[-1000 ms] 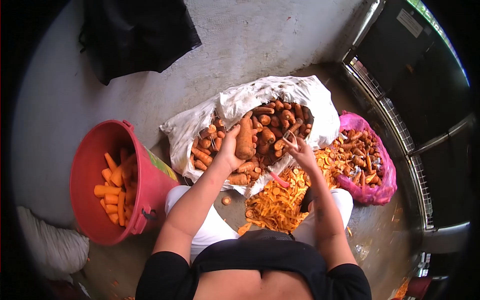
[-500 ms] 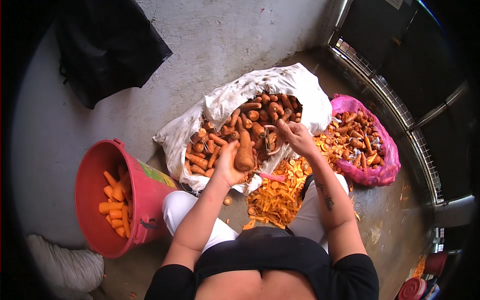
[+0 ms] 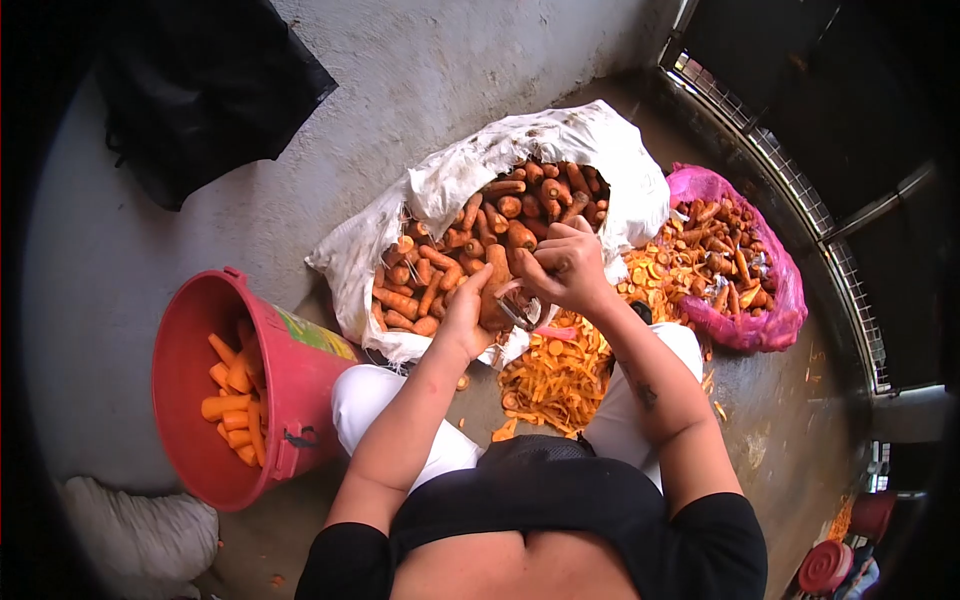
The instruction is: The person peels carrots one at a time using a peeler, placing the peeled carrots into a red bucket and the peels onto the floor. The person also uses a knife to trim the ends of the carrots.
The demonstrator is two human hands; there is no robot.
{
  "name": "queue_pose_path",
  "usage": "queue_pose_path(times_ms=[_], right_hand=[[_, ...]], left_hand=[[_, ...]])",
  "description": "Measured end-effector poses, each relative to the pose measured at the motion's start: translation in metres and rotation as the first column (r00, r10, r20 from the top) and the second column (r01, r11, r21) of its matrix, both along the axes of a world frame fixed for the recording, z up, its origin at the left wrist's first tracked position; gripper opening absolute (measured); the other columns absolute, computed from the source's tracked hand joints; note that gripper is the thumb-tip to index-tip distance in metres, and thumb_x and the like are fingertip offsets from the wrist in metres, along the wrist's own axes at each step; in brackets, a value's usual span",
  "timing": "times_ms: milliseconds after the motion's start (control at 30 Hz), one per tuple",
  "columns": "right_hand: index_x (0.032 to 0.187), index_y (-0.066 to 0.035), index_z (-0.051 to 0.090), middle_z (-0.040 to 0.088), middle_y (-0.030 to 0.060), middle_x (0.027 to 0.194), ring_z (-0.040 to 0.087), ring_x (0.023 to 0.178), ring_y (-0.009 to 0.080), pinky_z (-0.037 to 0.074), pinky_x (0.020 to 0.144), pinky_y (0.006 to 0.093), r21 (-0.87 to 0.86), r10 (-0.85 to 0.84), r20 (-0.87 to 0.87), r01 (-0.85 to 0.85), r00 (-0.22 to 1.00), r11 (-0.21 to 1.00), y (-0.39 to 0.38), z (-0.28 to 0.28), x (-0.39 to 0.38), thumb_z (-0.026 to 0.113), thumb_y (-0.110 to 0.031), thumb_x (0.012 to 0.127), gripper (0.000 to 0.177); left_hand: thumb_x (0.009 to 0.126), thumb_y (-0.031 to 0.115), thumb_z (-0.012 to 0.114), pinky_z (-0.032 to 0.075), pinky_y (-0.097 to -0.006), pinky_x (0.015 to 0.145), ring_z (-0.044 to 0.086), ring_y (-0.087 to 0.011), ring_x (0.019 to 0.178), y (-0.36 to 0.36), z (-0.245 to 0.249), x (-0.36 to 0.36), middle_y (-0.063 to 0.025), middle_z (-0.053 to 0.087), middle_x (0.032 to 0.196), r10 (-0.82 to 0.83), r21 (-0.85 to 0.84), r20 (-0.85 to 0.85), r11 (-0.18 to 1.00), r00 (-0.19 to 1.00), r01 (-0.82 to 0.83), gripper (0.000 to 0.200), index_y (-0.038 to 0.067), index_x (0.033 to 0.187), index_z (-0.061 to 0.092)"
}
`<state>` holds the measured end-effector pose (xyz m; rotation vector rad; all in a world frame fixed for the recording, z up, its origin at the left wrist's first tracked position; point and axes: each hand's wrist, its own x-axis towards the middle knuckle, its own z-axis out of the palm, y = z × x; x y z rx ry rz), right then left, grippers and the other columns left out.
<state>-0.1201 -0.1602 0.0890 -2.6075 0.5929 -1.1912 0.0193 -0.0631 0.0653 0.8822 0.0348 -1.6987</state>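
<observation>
My left hand (image 3: 468,316) is closed around a thick unpeeled carrot (image 3: 495,283), held upright in front of the sack. My right hand (image 3: 572,266) grips a peeler (image 3: 518,307), whose blade end lies against or very close to the carrot's lower side. Behind both hands, a white woven sack (image 3: 440,205) gapes, full of unpeeled carrots (image 3: 430,290). A heap of orange peelings and cut ends (image 3: 560,385) covers the floor between my legs. A pink object like a handle (image 3: 556,333) lies at the sack's edge, just below my right hand.
At left stands a red bucket (image 3: 318,405) with peeled carrots (image 3: 235,410) in it. A pink bag (image 3: 765,330) of trimmings sits at right. A black sheet or bag (image 3: 210,90) hangs on the wall. A pale sack (image 3: 145,525) lies at lower left.
My right hand has come left and down, bringing the peeler from beside the carrot to its lower side. My left hand still holds the carrot. The whole view has shifted slightly.
</observation>
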Motion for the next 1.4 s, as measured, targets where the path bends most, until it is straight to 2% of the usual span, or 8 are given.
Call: queue_pose_path(times_ms=[100,300,433,500,700,1000,1100,1400], right_hand=[[0.043,-0.010,0.052,0.050,-0.0016,0.046,0.046,0.052,0.0168,0.036,0.060,0.0319,-0.026,0.035,-0.014,-0.035,0.999,0.999,0.001,-0.002,0.003,0.067,-0.014,0.073,0.033],[0.042,-0.010,0.049,0.048,-0.0019,0.045,0.046,0.052,0.0163,0.035,0.059,0.0310,-0.052,0.059,-0.026,-0.060,0.998,0.997,0.002,-0.008,0.003,0.065,-0.013,0.072,0.035],[0.042,-0.011,0.044,0.045,-0.0004,0.044,0.041,0.047,0.0184,0.032,0.056,0.0329,-0.022,0.112,0.006,-0.112,0.994,0.994,0.000,-0.009,0.002,0.065,-0.010,0.073,0.037],[0.042,-0.011,0.044,0.045,-0.0004,0.044,0.041,0.047,0.0184,0.031,0.056,0.0329,-0.015,0.110,0.024,-0.110,0.994,0.994,0.002,-0.006,0.003,0.065,-0.010,0.073,0.037],[0.043,-0.011,0.049,0.048,-0.0006,0.044,0.042,0.047,0.0179,0.033,0.057,0.0320,-0.005,0.121,-0.018,-0.121,0.992,0.993,0.002,-0.009,0.004,0.065,-0.011,0.071,0.033],[0.045,-0.010,0.054,0.047,-0.0002,0.044,0.045,0.048,0.0171,0.036,0.059,0.0309,0.050,0.185,-0.002,-0.184,0.983,0.982,0.000,-0.017,0.008,0.063,-0.011,0.071,0.028],[0.045,-0.010,0.051,0.045,0.0002,0.044,0.044,0.048,0.0176,0.035,0.058,0.0316,0.069,0.223,-0.022,-0.221,0.975,0.973,-0.001,-0.017,0.008,0.062,-0.011,0.072,0.030],[0.044,-0.010,0.047,0.044,0.0012,0.045,0.040,0.049,0.0188,0.034,0.058,0.0319,0.087,0.256,0.003,-0.255,0.967,0.963,0.000,-0.017,0.009,0.060,-0.013,0.075,0.034]], left_hand=[[0.097,0.031,0.045,0.052,-0.0272,0.061,0.064,-0.0125,0.072,-0.001,-0.005,-0.002,0.0008,0.064,0.084,0.004,-0.001,0.033,1.000,0.999,-0.004,0.023,0.013,0.101,0.059],[0.098,0.031,0.043,0.054,-0.0303,0.066,0.064,-0.0142,0.075,-0.004,-0.044,0.000,-0.0005,0.064,0.084,-0.053,-0.057,-0.157,0.997,0.986,0.045,0.025,0.012,0.100,0.060],[0.098,0.032,0.042,0.055,-0.0349,0.072,0.064,-0.0167,0.080,-0.004,-0.042,-0.004,-0.0027,0.064,0.086,-0.047,-0.008,-0.108,0.999,0.993,0.046,0.028,0.011,0.100,0.061],[0.098,0.032,0.041,0.055,-0.0364,0.075,0.064,-0.0177,0.082,-0.004,-0.039,-0.003,-0.0040,0.064,0.088,-0.078,-0.008,-0.048,0.997,0.996,0.077,0.030,0.010,0.101,0.061],[0.099,0.029,0.039,0.055,-0.0366,0.077,0.064,-0.0187,0.085,-0.006,-0.066,0.003,-0.0055,0.064,0.095,-0.086,-0.126,-0.198,0.990,0.977,0.062,0.030,0.008,0.105,0.058],[0.099,0.029,0.042,0.056,-0.0359,0.077,0.064,-0.0186,0.087,-0.003,-0.083,0.010,-0.0064,0.063,0.096,-0.142,-0.263,-0.218,0.961,0.966,0.082,0.029,0.005,0.108,0.057],[0.100,0.023,0.041,0.051,-0.0259,0.067,0.060,-0.0101,0.077,0.005,-0.017,-0.011,-0.0018,0.061,0.085,0.001,-0.041,-0.018,0.999,1.000,-0.001,0.023,0.007,0.103,0.057],[0.097,0.032,0.048,0.052,-0.0284,0.061,0.060,-0.0122,0.069,0.008,-0.013,-0.013,-0.0023,0.062,0.084,-0.023,-0.064,-0.003,0.998,1.000,0.023,0.027,0.007,0.102,0.058]])
